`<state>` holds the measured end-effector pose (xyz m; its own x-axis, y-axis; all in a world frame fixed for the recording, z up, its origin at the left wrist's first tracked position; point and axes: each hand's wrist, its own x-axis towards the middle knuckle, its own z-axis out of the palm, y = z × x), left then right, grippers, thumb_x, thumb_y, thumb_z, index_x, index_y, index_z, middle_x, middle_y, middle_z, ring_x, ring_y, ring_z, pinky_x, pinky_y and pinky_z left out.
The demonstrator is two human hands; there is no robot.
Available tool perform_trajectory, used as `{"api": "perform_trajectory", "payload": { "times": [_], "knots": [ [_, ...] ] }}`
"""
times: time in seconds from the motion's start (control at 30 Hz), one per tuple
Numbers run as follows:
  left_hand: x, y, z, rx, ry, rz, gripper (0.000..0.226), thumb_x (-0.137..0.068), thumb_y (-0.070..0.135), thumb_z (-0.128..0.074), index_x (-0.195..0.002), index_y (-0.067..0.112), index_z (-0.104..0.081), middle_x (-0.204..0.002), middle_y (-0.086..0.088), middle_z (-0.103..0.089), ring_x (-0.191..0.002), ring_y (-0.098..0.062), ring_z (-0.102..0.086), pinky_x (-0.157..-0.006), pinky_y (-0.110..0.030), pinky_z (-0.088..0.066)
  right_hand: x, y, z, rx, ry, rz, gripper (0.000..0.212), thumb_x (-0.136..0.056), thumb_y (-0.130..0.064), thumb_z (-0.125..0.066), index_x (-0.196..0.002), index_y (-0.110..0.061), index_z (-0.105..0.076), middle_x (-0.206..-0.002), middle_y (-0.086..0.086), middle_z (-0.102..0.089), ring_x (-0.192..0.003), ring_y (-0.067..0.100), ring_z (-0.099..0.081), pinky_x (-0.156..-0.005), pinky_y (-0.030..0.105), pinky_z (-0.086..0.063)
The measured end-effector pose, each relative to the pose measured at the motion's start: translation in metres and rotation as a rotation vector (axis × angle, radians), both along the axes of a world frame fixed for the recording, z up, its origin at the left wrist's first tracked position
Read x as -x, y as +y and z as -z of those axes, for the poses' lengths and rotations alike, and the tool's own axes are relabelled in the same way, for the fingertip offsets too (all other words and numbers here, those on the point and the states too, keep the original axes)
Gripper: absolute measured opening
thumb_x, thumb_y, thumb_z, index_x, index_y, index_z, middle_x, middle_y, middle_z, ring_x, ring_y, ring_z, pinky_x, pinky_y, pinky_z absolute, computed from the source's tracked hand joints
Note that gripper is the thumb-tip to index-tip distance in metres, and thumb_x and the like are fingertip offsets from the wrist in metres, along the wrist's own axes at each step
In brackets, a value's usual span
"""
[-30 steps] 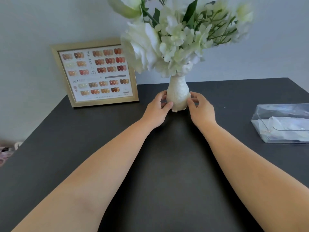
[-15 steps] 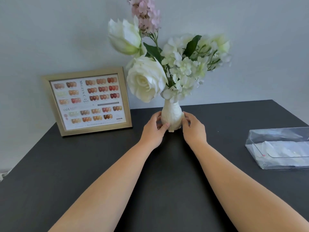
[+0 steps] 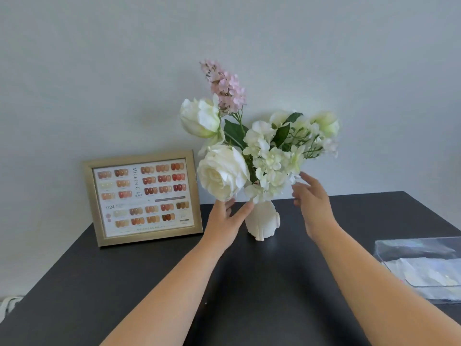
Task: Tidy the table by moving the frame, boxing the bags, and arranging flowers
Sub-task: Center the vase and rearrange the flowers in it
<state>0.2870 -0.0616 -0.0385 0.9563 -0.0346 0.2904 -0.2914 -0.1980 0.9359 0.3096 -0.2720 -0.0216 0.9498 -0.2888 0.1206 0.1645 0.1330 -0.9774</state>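
A white ceramic vase [image 3: 263,221] stands upright at the back middle of the black table [image 3: 249,295]. It holds white roses, white hydrangea and a pink sprig, the flowers [image 3: 249,156]. My left hand [image 3: 225,221] is raised beside the vase's left shoulder, fingers spread, just under the big rose. My right hand [image 3: 313,203] hovers to the right of the bouquet, fingers apart, fingertips at the lowest blooms. Neither hand holds anything. A gold frame [image 3: 144,198] with a nail colour chart leans on the wall at the left. A clear box [image 3: 421,265] with bags inside lies at the right edge.
A pale wall [image 3: 99,71] rises directly behind the table. The table's left edge falls away to the floor, where a white object [image 3: 8,303] shows at the lower left. Dark tabletop stretches between my forearms toward me.
Both hands have let go of the vase's body and risen toward the flowers with fingers spread. The view has tilted upward, so the whole bouquet now shows.
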Motion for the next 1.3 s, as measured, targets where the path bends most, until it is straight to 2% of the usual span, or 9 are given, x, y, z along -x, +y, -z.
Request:
{"api": "perform_trajectory", "payload": {
  "times": [0.1,0.2,0.5,0.63,0.77,0.87,1.1,1.2,1.3],
  "knots": [
    [0.004,0.002,-0.035,0.007,-0.125,-0.024,0.049,-0.071,0.06,-0.076,-0.112,0.069,-0.051,-0.117,0.039,-0.058,-0.111,0.013,-0.053,-0.08,-0.007,-0.045,-0.012,-0.014,-0.046,-0.247,0.0,-0.125,0.034,-0.087,-0.016,-0.058,-0.121,-0.018,-0.053,-0.109,0.005,-0.062,-0.086,0.016,-0.061,-0.076,0.027,-0.05],
    [0.005,0.001,-0.057,-0.019,-0.205,-0.087,0.038,-0.069,0.059,-0.071,-0.097,0.074,-0.05,-0.103,0.044,-0.057,-0.102,0.014,-0.054,-0.076,-0.014,-0.043,-0.017,-0.017,-0.072,-0.36,0.024,-0.241,0.051,-0.083,-0.019,-0.059,-0.131,-0.004,-0.047,-0.103,0.012,-0.059,-0.08,0.024,-0.057,-0.074,0.032,-0.048],
    [0.003,-0.001,-0.099,0.052,-0.281,-0.06,0.048,-0.084,0.049,-0.072,-0.128,0.046,-0.054,-0.124,0.021,-0.062,-0.117,0.0,-0.056,-0.099,-0.036,-0.046,-0.001,-0.005,-0.101,-0.099,-0.086,-0.338,0.034,-0.089,-0.01,-0.058,-0.122,-0.017,-0.058,-0.089,0.004,-0.07,-0.071,0.021,-0.062,-0.072,0.036,-0.053],
    [-0.001,0.007,-0.125,0.001,-0.39,-0.027,0.042,-0.091,0.036,-0.064,-0.132,0.028,-0.056,-0.126,0.013,-0.063,-0.118,-0.004,-0.055,-0.098,-0.025,-0.044,0.002,-0.007,-0.112,0.014,-0.098,-0.273,0.015,-0.089,-0.013,-0.061,-0.101,-0.021,-0.064,-0.079,0.0,-0.07,-0.068,0.018,-0.063,-0.069,0.032,-0.054],
    [-0.002,0.01,-0.143,-0.04,-0.371,-0.103,0.036,-0.089,0.042,-0.066,-0.119,0.057,-0.051,-0.12,0.022,-0.06,-0.108,0.01,-0.054,-0.087,-0.009,-0.043,-0.002,-0.009,-0.127,0.046,-0.121,-0.192,0.012,-0.092,-0.008,-0.059,-0.103,-0.011,-0.063,-0.088,0.012,-0.068,-0.072,0.022,-0.063,-0.072,0.032,-0.054],
    [-0.004,0.014,-0.151,-0.095,-0.397,-0.083,0.025,-0.087,0.042,-0.069,-0.106,0.053,-0.058,-0.107,0.016,-0.068,-0.1,-0.001,-0.063,-0.083,-0.032,-0.055,-0.002,-0.011,-0.141,0.126,-0.097,-0.164,0.011,-0.084,-0.006,-0.068,-0.095,-0.009,-0.066,-0.09,0.013,-0.07,-0.072,0.023,-0.069,-0.073,0.033,-0.059],
    [-0.015,0.014,-0.194,-0.086,-0.285,-0.107,0.091,-0.067,0.046,-0.084,-0.141,0.033,-0.032,-0.131,0.008,-0.053,-0.115,-0.018,-0.057,-0.084,-0.042,-0.057,-0.003,-0.012,-0.175,0.16,-0.136,-0.134,0.023,-0.077,-0.007,-0.079,-0.097,-0.004,-0.066,-0.085,0.007,-0.069,-0.072,0.023,-0.067,-0.075,0.033,-0.061],
    [-0.019,0.005,-0.205,-0.251,-0.354,-0.186,0.089,-0.069,0.052,-0.08,-0.138,0.037,-0.026,-0.128,0.008,-0.053,-0.107,-0.016,-0.057,-0.083,-0.029,-0.048,-0.008,-0.008,-0.193,0.169,-0.161,-0.134,0.042,-0.079,-0.012,-0.079,-0.114,-0.001,-0.06,-0.093,0.011,-0.065,-0.071,0.022,-0.065,-0.075,0.035,-0.061],
    [-0.024,-0.002,-0.201,-0.606,-0.308,-0.311,0.082,-0.068,0.078,-0.059,-0.134,0.036,-0.035,-0.123,0.006,-0.057,-0.108,-0.024,-0.056,-0.086,-0.038,-0.043,-0.011,-0.005,-0.207,0.276,-0.19,-0.126,0.046,-0.077,-0.02,-0.081,-0.114,-0.003,-0.06,-0.091,0.011,-0.061,-0.061,0.019,-0.061,-0.07,0.035,-0.061]
  ]
}}
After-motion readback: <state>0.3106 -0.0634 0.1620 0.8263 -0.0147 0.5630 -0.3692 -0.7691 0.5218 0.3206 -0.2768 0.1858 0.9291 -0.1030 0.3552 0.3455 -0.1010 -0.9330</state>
